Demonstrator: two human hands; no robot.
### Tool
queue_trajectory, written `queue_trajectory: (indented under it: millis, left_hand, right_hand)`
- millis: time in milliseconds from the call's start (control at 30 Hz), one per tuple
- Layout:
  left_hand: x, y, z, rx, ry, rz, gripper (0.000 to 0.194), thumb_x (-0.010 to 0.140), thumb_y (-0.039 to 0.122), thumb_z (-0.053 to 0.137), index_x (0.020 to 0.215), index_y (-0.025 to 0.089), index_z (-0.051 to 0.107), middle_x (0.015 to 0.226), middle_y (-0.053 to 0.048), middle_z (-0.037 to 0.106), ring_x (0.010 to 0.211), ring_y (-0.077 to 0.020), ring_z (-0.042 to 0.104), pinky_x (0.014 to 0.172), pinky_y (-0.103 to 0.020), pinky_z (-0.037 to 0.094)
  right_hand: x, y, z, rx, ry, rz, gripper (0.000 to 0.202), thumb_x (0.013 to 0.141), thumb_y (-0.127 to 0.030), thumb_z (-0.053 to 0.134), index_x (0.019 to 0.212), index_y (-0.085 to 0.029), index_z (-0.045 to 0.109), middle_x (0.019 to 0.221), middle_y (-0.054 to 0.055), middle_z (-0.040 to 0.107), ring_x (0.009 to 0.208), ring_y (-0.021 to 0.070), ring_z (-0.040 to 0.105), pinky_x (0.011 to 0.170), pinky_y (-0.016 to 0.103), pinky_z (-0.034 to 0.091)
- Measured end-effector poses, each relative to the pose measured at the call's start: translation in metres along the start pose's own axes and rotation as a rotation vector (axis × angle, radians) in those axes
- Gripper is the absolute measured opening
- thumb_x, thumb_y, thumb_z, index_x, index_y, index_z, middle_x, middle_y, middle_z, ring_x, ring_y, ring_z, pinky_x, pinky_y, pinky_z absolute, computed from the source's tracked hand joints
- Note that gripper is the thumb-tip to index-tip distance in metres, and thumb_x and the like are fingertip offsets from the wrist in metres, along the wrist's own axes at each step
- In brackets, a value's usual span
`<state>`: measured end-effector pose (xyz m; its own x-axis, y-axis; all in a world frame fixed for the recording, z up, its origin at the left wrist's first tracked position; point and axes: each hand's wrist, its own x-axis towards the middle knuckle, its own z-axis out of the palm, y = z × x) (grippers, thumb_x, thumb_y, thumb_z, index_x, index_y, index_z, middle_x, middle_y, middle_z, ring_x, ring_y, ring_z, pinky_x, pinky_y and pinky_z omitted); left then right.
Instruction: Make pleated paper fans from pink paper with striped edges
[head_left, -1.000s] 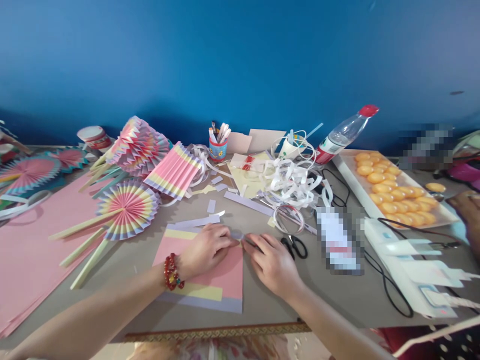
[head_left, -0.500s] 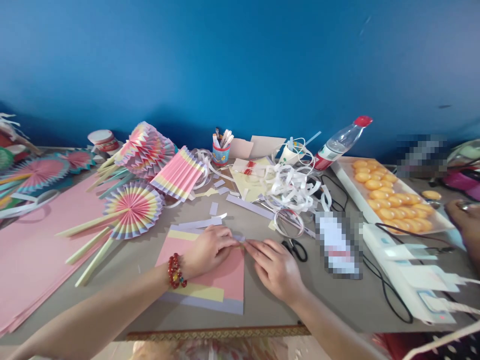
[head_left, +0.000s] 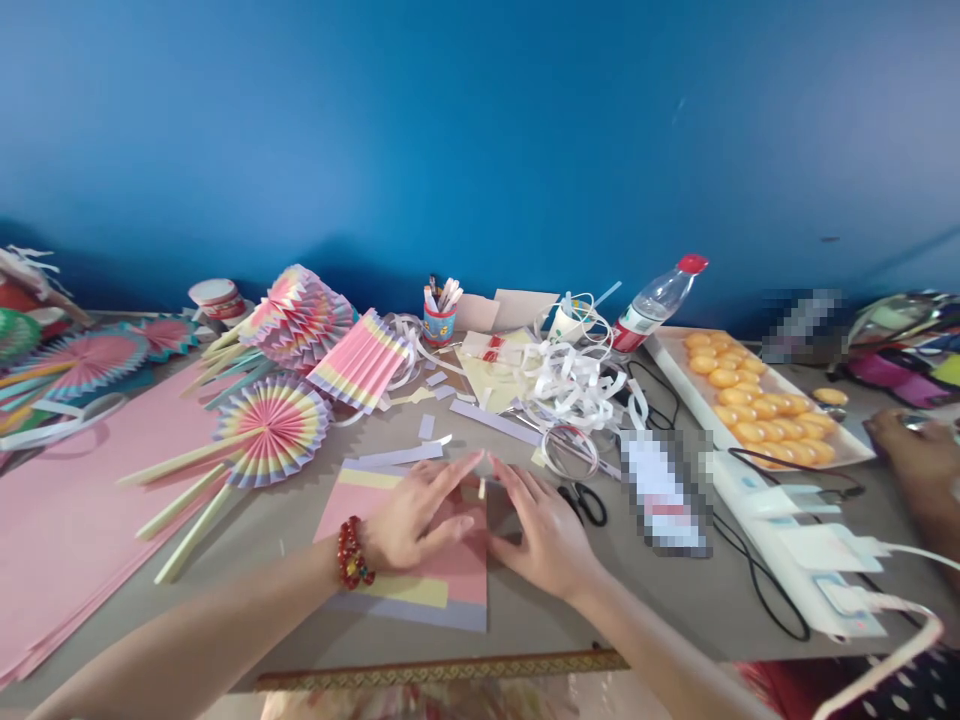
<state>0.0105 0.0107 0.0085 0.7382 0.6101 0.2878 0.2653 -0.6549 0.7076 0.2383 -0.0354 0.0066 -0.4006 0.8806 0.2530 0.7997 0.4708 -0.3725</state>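
Observation:
A pink sheet (head_left: 466, 566) with yellow and lilac strips along its near and far edges lies flat on the table. My left hand (head_left: 420, 515), with a red bead bracelet at the wrist, rests over the sheet with fingers spread. At the sheet's right edge is my right hand (head_left: 540, 520), its fingers stretched out and its fingertips close to those of the left. A small pale yellow piece (head_left: 482, 488) shows between the two hands. Lilac strips (head_left: 401, 455) lie just beyond the sheet.
Pleated paper fans (head_left: 274, 430) and pink sheets (head_left: 97, 500) are at the left. White ribbons (head_left: 577, 385), black scissors (head_left: 589, 503), a bottle (head_left: 652, 305), a tray of yellow pieces (head_left: 750, 400) and a power strip (head_left: 795, 550) are at the right. Another person's hand (head_left: 911, 455) is far right.
Both hands have opened from their closed pose at the sheet's far right corner, and their fingers have spread. The view has shifted slightly, moving the bottle and tray leftward.

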Motion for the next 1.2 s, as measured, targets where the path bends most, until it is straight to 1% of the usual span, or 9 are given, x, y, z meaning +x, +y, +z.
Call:
queue_trajectory:
  millis: [67, 133, 200, 267, 333, 400, 700, 967, 1200]
  left_hand:
    - [0.0, -0.001, 0.003, 0.002, -0.019, 0.043, 0.075, 0.093, 0.03, 0.046, 0.154, 0.02, 0.003, 0.126, -0.011, 0.061, 0.105, -0.0235, 0.057, 0.098, -0.043, 0.04]
    - [0.0, -0.003, 0.007, 0.044, -0.018, 0.051, 0.077, 0.092, 0.027, 0.047, 0.153, 0.018, 0.001, 0.127, -0.012, 0.06, 0.106, -0.0241, 0.057, 0.098, -0.044, 0.04]
    - [0.001, -0.005, 0.011, 0.12, 0.004, 0.028, 0.069, 0.092, 0.021, 0.046, 0.152, 0.018, 0.012, 0.127, -0.013, 0.06, 0.109, -0.0243, 0.055, 0.098, -0.043, 0.04]
    - [0.002, -0.006, 0.013, 0.204, 0.005, 0.013, 0.053, 0.092, 0.016, 0.043, 0.144, 0.02, 0.033, 0.127, -0.011, 0.059, 0.111, -0.024, 0.054, 0.097, -0.042, 0.041]
    - [0.004, -0.005, 0.013, 0.289, -0.028, 0.014, 0.039, 0.093, 0.015, 0.043, 0.131, 0.021, 0.049, 0.125, -0.01, 0.059, 0.109, -0.0238, 0.055, 0.097, -0.041, 0.042]
    - [0.007, -0.003, 0.014, 0.372, -0.067, 0.015, 0.031, 0.094, 0.016, 0.044, 0.122, 0.02, 0.056, 0.122, -0.009, 0.06, 0.105, -0.0233, 0.056, 0.094, -0.04, 0.043]
    - [0.015, -0.002, 0.014, 0.774, -0.188, 0.18, 0.024, 0.099, 0.014, 0.039, 0.114, 0.016, 0.057, 0.112, -0.009, 0.061, 0.092, -0.021, 0.056, 0.082, -0.037, 0.046]
    - [0.025, -0.005, 0.002, 0.817, -0.305, 0.289, 0.015, 0.093, 0.01, 0.049, 0.105, 0.015, 0.057, 0.098, -0.007, 0.06, 0.085, -0.0206, 0.055, 0.065, -0.032, 0.044]
    - [0.029, -0.007, -0.001, 0.807, -0.283, 0.313, 0.017, 0.096, 0.012, 0.044, 0.109, 0.015, 0.055, 0.098, -0.006, 0.061, 0.082, -0.0195, 0.054, 0.061, -0.031, 0.043]
  right_hand:
    - [0.007, -0.005, 0.0, -0.009, 0.007, 0.008, 0.068, 0.079, -0.03, 0.064, 0.14, -0.014, 0.037, 0.116, 0.016, 0.062, 0.096, 0.03, 0.062, 0.075, 0.041, 0.053]
    - [0.013, -0.008, 0.0, 0.006, 0.05, 0.023, 0.048, 0.083, -0.026, 0.058, 0.129, -0.015, 0.047, 0.104, 0.013, 0.066, 0.083, 0.0251, 0.065, 0.067, 0.034, 0.052]
    - [0.018, -0.006, -0.001, 0.039, 0.121, 0.069, 0.029, 0.085, -0.021, 0.053, 0.114, -0.018, 0.054, 0.091, 0.008, 0.068, 0.073, 0.0211, 0.065, 0.063, 0.03, 0.05]
    - [0.019, 0.0, -0.004, 0.104, 0.162, 0.162, 0.019, 0.084, -0.018, 0.051, 0.103, -0.021, 0.057, 0.08, 0.003, 0.068, 0.068, 0.0187, 0.065, 0.062, 0.027, 0.048]
    - [0.016, 0.007, -0.008, 0.189, 0.139, 0.27, 0.012, 0.083, -0.02, 0.053, 0.093, -0.023, 0.058, 0.074, 0.0, 0.067, 0.065, 0.0171, 0.064, 0.059, 0.025, 0.047]
    - [0.011, 0.014, -0.01, 0.244, 0.087, 0.344, 0.006, 0.083, -0.022, 0.053, 0.085, -0.023, 0.058, 0.071, -0.001, 0.066, 0.061, 0.0156, 0.063, 0.056, 0.023, 0.045]
    - [-0.006, 0.022, -0.009, 0.107, -0.073, 0.406, 0.006, 0.084, -0.024, 0.054, 0.084, -0.024, 0.06, 0.077, 0.0, 0.071, 0.069, 0.0173, 0.066, 0.061, 0.024, 0.041]
    - [-0.005, 0.024, -0.006, 0.082, -0.105, 0.387, 0.006, 0.084, -0.022, 0.056, 0.084, -0.025, 0.061, 0.077, -0.001, 0.071, 0.071, 0.0173, 0.066, 0.061, 0.024, 0.039]
    - [-0.004, 0.022, -0.007, 0.078, -0.133, 0.381, 0.008, 0.084, -0.019, 0.055, 0.083, -0.024, 0.06, 0.078, 0.0, 0.072, 0.071, 0.017, 0.067, 0.061, 0.023, 0.038]
